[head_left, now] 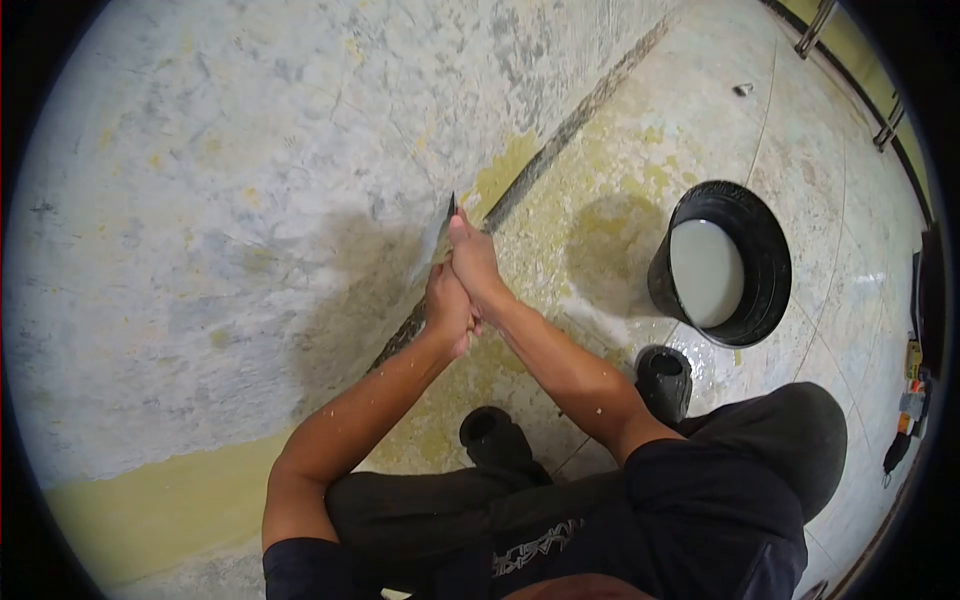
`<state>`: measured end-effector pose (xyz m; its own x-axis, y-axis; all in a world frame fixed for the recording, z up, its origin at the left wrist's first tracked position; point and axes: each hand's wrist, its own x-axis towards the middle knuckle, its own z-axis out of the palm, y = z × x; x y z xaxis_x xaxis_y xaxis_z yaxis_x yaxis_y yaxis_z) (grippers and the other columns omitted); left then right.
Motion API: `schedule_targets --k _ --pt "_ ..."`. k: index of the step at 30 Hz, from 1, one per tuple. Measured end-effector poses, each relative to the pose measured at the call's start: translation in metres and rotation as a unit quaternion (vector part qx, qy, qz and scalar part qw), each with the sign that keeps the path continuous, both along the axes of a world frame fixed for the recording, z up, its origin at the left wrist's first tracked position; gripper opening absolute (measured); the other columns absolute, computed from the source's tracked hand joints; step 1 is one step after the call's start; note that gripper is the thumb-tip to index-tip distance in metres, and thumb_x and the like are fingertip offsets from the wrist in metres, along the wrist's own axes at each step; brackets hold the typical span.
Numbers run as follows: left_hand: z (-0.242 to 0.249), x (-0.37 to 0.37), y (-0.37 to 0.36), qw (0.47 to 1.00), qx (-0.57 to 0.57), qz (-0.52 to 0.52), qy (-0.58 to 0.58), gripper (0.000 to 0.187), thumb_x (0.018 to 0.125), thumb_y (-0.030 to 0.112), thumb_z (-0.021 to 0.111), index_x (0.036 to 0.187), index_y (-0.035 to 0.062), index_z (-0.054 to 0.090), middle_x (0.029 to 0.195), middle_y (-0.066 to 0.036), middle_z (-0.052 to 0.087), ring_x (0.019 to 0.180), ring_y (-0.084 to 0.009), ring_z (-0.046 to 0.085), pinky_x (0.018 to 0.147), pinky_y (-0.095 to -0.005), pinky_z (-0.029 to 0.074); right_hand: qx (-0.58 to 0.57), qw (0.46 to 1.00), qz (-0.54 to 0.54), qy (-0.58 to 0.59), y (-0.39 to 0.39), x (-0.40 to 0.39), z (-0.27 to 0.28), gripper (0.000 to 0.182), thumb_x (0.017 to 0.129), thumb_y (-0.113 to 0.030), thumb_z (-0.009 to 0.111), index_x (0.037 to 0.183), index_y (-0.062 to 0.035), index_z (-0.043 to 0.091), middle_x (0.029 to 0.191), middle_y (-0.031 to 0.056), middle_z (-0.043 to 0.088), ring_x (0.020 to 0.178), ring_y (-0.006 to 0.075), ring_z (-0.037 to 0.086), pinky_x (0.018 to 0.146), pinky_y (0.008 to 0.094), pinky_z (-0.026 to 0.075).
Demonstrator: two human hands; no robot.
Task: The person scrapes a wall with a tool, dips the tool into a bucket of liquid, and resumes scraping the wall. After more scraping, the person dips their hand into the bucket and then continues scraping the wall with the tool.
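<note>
My right hand [476,266] is wrapped around a scraper, its thumb stretched along the tool. The scraper's thin dark blade [452,206] is seen nearly edge-on, close against the wall [250,170]; its handle is hidden in my fingers. Just below, my left hand [449,310] is closed and pressed against the right one, seemingly around the same tool. The wall is mottled grey-white, mostly bare of paint. A patch of yellow paint [505,170] remains low on it, right of the blade, beside the dark joint where wall meets floor.
A black bucket [660,285] of cloudy whitish liquid stands on the floor to the right. Yellow paint flakes and wet spots cover the tiles [600,140] near it. A yellow strip [180,500] shows at the wall's lower left. Small items [910,400] lie at the far right.
</note>
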<state>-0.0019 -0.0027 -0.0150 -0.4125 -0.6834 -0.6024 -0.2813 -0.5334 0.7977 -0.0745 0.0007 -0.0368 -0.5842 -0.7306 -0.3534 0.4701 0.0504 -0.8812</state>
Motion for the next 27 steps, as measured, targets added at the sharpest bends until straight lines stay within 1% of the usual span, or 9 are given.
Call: schedule_targets --k 5,9,11,16,19,22,24,25,27 --pt "0.007 -0.005 -0.007 0.999 0.001 -0.029 0.016 0.029 0.097 0.033 0.033 0.092 0.0083 0.048 0.059 -0.003 0.046 0.036 -0.0136 0.04 0.028 -0.0288 0.029 -0.003 0.999 -0.026 -0.029 -0.008 -0.001 -0.002 0.053 0.097 -0.027 0.037 0.139 0.0048 0.037 0.126 0.0252 0.055 0.113 0.0295 0.055 0.096 0.0319 0.039" --pt "0.002 -0.003 -0.013 1.0 0.001 0.008 -0.019 0.031 0.097 0.033 0.033 0.088 0.0085 0.05 0.058 -0.003 0.046 0.036 -0.0141 0.039 0.028 -0.0296 0.029 0.01 0.999 -0.025 -0.018 -0.005 0.001 0.008 0.053 0.097 -0.027 0.037 0.14 0.0046 0.037 0.126 0.0247 0.054 0.112 0.0279 0.054 0.097 0.0317 0.038" --pt "0.0 0.001 -0.016 0.999 0.001 -0.031 0.004 0.032 0.097 0.034 0.033 0.086 0.0083 0.05 0.057 -0.003 0.046 0.036 -0.0144 0.039 0.028 -0.0299 0.027 -0.01 0.998 -0.041 -0.039 -0.014 0.007 -0.01 0.053 0.097 -0.027 0.037 0.14 0.0047 0.037 0.127 0.0246 0.054 0.113 0.0275 0.053 0.097 0.0318 0.038" --pt "0.01 -0.005 -0.021 0.998 -0.011 -0.057 -0.003 0.034 0.097 0.035 0.034 0.087 0.0078 0.05 0.057 -0.003 0.046 0.036 -0.0136 0.04 0.029 -0.029 0.025 -0.03 0.997 -0.049 -0.047 -0.022 0.001 -0.014 0.053 0.097 -0.028 0.037 0.14 0.0044 0.037 0.127 0.0237 0.054 0.113 0.028 0.053 0.097 0.0319 0.038" --pt "0.0 -0.009 -0.023 0.998 -0.009 -0.061 -0.03 0.034 0.097 0.036 0.034 0.088 0.007 0.048 0.056 -0.003 0.045 0.037 -0.0131 0.04 0.029 -0.0288 0.025 -0.006 0.992 -0.104 -0.077 -0.024 -0.003 -0.025 0.053 0.098 -0.03 0.038 0.139 0.0035 0.039 0.127 0.0212 0.055 0.113 0.025 0.053 0.096 0.0312 0.039" --pt "0.005 -0.018 -0.007 0.999 -0.015 -0.029 -0.029 0.033 0.098 0.035 0.033 0.091 0.0065 0.047 0.056 -0.004 0.045 0.037 -0.0133 0.04 0.029 -0.0287 0.026 -0.048 0.982 -0.05 -0.177 -0.012 -0.012 -0.015 0.053 0.099 -0.032 0.039 0.139 0.0022 0.039 0.123 0.0179 0.056 0.101 0.021 0.055 0.089 0.0303 0.042" --pt "0.004 -0.014 -0.004 1.0 -0.02 -0.013 0.0 0.03 0.099 0.036 0.032 0.098 0.0076 0.042 0.059 -0.004 0.045 0.036 -0.0141 0.039 0.03 -0.0285 0.027 0.015 1.0 -0.021 -0.014 -0.005 -0.01 -0.003 0.051 0.099 -0.032 0.04 0.136 0.003 0.044 0.116 0.0158 0.059 0.086 0.0179 0.054 0.081 0.0302 0.045" --pt "-0.003 -0.015 -0.013 1.0 -0.017 -0.013 -0.003 0.03 0.099 0.036 0.032 0.098 0.0076 0.042 0.059 -0.004 0.045 0.036 -0.0141 0.039 0.03 -0.0285 0.027 0.018 0.999 -0.021 -0.017 -0.007 -0.014 -0.003 0.051 0.099 -0.032 0.04 0.136 0.003 0.044 0.116 0.0158 0.059 0.086 0.0179 0.054 0.081 0.0302 0.045" --pt "-0.018 -0.017 -0.029 0.996 0.002 -0.086 -0.014 0.031 0.099 0.037 0.032 0.1 0.0077 0.042 0.064 -0.005 0.048 0.036 -0.0146 0.039 0.03 -0.0292 0.028 0.027 0.984 -0.067 -0.165 -0.011 -0.017 -0.009 0.049 0.099 -0.032 0.04 0.13 0.005 0.049 0.112 0.0159 0.06 0.079 0.018 0.051 0.077 0.0299 0.045"
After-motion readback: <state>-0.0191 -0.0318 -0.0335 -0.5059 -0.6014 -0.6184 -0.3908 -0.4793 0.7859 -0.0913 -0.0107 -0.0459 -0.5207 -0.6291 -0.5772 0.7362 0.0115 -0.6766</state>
